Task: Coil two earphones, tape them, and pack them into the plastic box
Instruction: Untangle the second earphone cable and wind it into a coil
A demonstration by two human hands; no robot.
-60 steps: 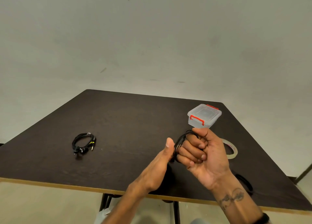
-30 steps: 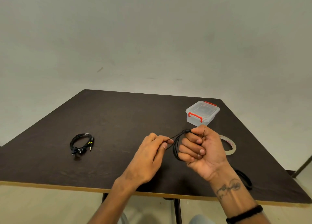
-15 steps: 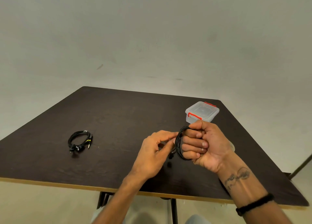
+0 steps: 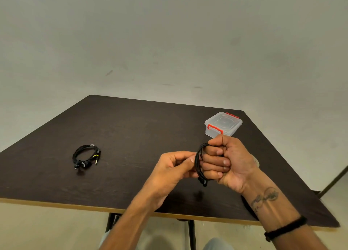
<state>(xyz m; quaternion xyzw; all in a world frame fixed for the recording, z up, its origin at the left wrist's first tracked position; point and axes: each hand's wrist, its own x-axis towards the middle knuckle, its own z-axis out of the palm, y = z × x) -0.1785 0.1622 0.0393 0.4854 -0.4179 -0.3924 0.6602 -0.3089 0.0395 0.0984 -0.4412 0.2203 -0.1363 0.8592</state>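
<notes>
The right hand (image 4: 226, 163) is curled into a fist above the worktop (image 4: 131, 127), and the black earphone wire (image 4: 198, 161) is wound in loops around its fingers. The left hand (image 4: 173, 167) is bent in close, pinching the wire with its thumb and fingertips right beside the loops. The earbuds (image 4: 203, 182) hang just under the fist.

I think the winding is almost done. To do it well, the left hand should tuck the last bit in tight and hold the loops together, so they do not spring apart when they slide off the fingers.

The loops stand up tall, long from top to bottom, with the hole facing left and right.

The other earphone (image 4: 85, 155) lies coiled on the worktop, well apart to the left, with its plug toward the near side. The plastic box (image 4: 224, 124), with its lid on and red clips, sits just behind the right hand. I cannot see the tape clearly.
</notes>
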